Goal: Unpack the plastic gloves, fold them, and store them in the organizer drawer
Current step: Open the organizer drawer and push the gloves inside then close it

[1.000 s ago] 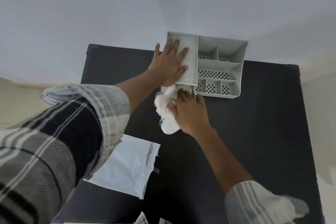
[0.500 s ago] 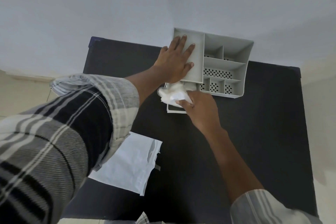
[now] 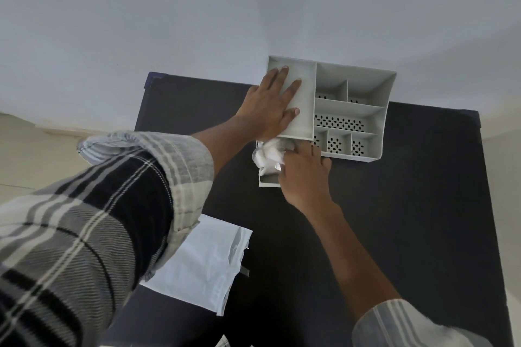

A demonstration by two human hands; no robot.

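A grey plastic organizer [image 3: 375, 110] with several compartments stands at the table's far edge against the wall. Its small drawer [image 3: 269, 181] is pulled out at the front left. A crumpled bundle of white plastic gloves [image 3: 267, 155] lies in the drawer's mouth. My right hand [image 3: 306, 175] is over the drawer, its fingers pressed on the bundle. My left hand [image 3: 272, 105] lies flat with fingers spread on the organizer's left side wall. An empty white glove packet [image 3: 205, 265] lies on the table near me, partly under my left sleeve.
The dark table [image 3: 423, 220] ends at the pale wall [image 3: 253, 8] behind the organizer. A beige floor strip [image 3: 33, 144] shows beyond the left edge. My checked left sleeve [image 3: 84, 234] hides the near left of the table.
My right hand has carried the glove bundle up from the table into the open drawer. The left hand has stayed flat on the organizer. The view has shifted slightly.
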